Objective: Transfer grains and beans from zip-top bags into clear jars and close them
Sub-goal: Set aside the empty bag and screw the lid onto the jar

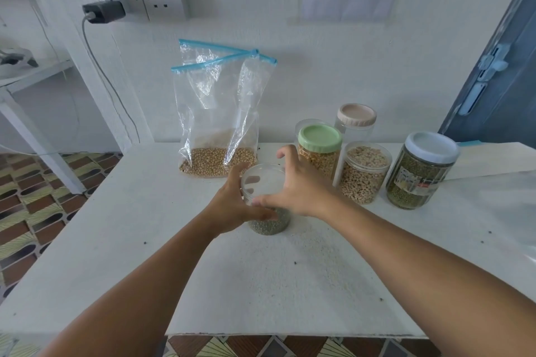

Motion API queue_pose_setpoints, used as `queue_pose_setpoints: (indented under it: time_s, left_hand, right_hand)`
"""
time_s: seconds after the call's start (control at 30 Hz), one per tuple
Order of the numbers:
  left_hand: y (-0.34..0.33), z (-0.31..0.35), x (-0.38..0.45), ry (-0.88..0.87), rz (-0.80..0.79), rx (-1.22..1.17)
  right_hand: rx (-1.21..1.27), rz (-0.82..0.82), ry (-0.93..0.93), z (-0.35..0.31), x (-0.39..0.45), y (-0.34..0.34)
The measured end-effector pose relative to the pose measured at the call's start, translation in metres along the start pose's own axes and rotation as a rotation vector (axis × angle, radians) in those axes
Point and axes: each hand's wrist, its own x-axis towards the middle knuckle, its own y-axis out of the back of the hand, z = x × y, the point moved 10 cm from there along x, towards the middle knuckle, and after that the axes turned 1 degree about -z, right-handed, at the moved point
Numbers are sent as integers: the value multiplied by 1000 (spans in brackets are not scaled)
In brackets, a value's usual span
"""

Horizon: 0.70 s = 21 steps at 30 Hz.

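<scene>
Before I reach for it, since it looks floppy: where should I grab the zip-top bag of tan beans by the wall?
Probably pinch the zip-top bag high up, just under its blue zipper strips, coming from the front. It leans upright on the wall with the beans settled at the bottom, so the empty upper plastic is limp and free.
</scene>
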Motion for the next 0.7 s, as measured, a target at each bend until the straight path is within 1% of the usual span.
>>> queue_pose_setpoints:
  time_s: [0.03,0.07,0.1,0.2,0.23,0.3,0.43,0.53,0.57,0.67,0.7]
  left_hand:
    - [0,0,0,0,-2,-3]
    - [-1,1,0,-3,-5,-1]
    - [-1,1,0,-9,-5,9]
    - [0,2,0,-20,-3,32]
    - [-1,2,0,-21,-5,27]
    - [-1,1,0,-16,-8,10]
    - [-1,3,0,-26,-10,20]
    - [-1,2,1,-13,-18,24]
    - [-1,2,1,-11,-17,20]
    - [-3,3,1,-10,-20,21]
    - [-2,3,1,-10,-20,21]
  right_hand:
    - [-23,57,-11,0,-2,0]
    - [-19,77,-15,2,-3,-3]
    - [18,48,-10,4,-3,-7]
    - [126,-189,101,1,-8,-23]
    - [133,-227,134,2,-10,-23]
    - [147,-193,141,6,-11,-18]
    - [68,-5,32,15,-10,-3]
    - [128,55,22,18,-9,4]
    - [155,36,45,17,-9,2]
    - [199,-111,159,5,-10,-11]
    - [205,-119,154,4,-10,-14]
